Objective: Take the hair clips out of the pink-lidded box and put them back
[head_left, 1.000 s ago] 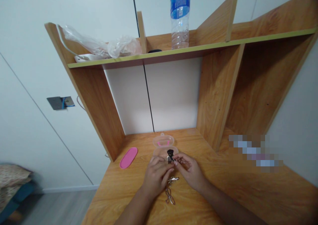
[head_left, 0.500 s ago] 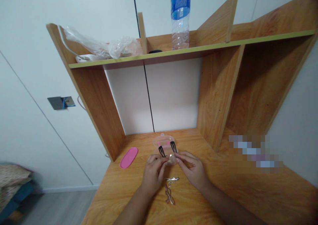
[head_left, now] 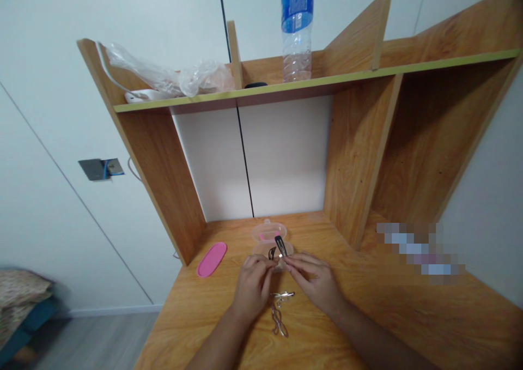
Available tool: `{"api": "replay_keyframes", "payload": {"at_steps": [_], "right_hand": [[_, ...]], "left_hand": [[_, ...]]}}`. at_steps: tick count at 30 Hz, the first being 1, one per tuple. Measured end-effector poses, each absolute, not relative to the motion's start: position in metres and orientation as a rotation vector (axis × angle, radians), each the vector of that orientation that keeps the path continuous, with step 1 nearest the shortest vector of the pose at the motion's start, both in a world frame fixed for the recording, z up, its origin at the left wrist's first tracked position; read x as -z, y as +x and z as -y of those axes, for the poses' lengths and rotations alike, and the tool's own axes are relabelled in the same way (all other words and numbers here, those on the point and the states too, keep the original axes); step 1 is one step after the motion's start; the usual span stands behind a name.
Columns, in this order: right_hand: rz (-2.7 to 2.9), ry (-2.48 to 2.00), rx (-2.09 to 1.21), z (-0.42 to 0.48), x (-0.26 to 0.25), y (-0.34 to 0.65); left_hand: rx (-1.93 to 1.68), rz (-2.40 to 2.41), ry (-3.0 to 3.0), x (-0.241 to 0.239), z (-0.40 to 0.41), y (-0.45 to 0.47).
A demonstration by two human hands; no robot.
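Between finger and thumb, my left hand (head_left: pixel 254 280) pinches a black snap hair clip (head_left: pixel 272 253), tilted and seen partly from the side. My right hand (head_left: pixel 314 277) pinches another black snap hair clip (head_left: pixel 280 244) that points up and away. The fingertips of both hands are close together over a clear plastic case (head_left: pixel 268 232), whose open lid stands behind it with bits of pink showing. My hands hide part of the case. Nearer me on the desk lie silvery hair clips (head_left: pixel 283 295) and a pinkish looped metal piece (head_left: pixel 279 322).
A pink oval lid or tray (head_left: pixel 211 259) lies left on the wooden desk (head_left: pixel 212 315). A shelf (head_left: pixel 261 95) above bears a plastic bottle (head_left: pixel 297 32) and a clear plastic bag (head_left: pixel 204 78). Something blurred out (head_left: pixel 417 250) lies at right.
The two black hair clips have come closer together. The left one has turned and now shows its side; the right one has shifted left and leans left. The things on the desk have stayed put.
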State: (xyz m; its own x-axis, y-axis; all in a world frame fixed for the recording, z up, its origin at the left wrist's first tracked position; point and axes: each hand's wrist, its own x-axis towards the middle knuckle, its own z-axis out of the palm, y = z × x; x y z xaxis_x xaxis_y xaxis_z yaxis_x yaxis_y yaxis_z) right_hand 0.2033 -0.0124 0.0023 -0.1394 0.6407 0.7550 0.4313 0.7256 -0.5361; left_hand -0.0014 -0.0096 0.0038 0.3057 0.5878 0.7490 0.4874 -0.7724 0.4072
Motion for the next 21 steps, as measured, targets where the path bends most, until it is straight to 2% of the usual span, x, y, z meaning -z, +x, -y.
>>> {"api": "replay_keyframes", "payload": {"at_steps": [10, 21], "right_hand": [[1.613, -0.943, -0.235, 0.009, 0.002, 0.203], [1.553, -0.945, -0.252, 0.007, 0.008, 0.205]], "left_hand": [[-1.66, -1.018, 2.329, 0.001, 0.004, -0.004], [-1.589, -1.101, 2.318, 0.005, 0.005, -0.005]]}}
